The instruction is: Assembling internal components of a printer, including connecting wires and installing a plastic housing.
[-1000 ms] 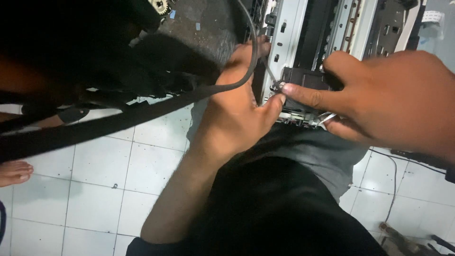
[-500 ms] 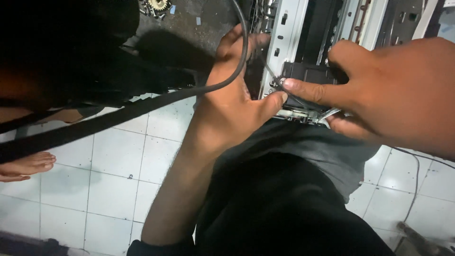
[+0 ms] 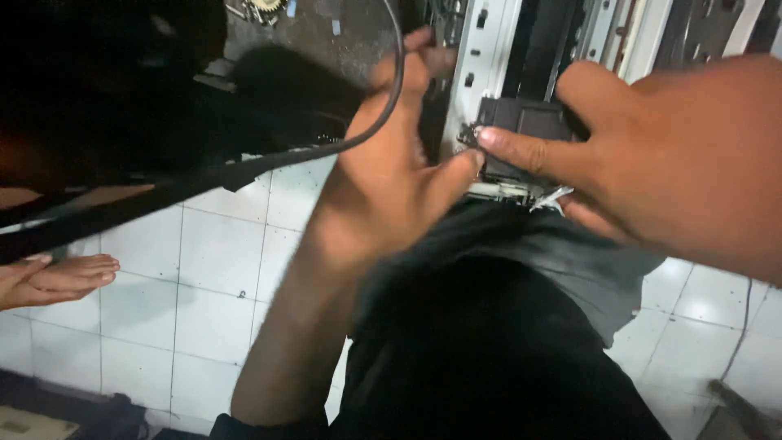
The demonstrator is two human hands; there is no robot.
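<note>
Below, white floor tiles under both hands.

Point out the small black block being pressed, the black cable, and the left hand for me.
small black block (image 3: 529, 122), head view, on its flat top face.
black cable (image 3: 397, 73), head view, on the curved stretch above the left hand.
left hand (image 3: 391, 175), head view, on the back of the hand.

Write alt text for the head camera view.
Two bare hands work at an opened machine's metal frame: the left hand braces its edge, and the right hand pinches a small black part. A black cable crosses above a white tiled floor.
</note>
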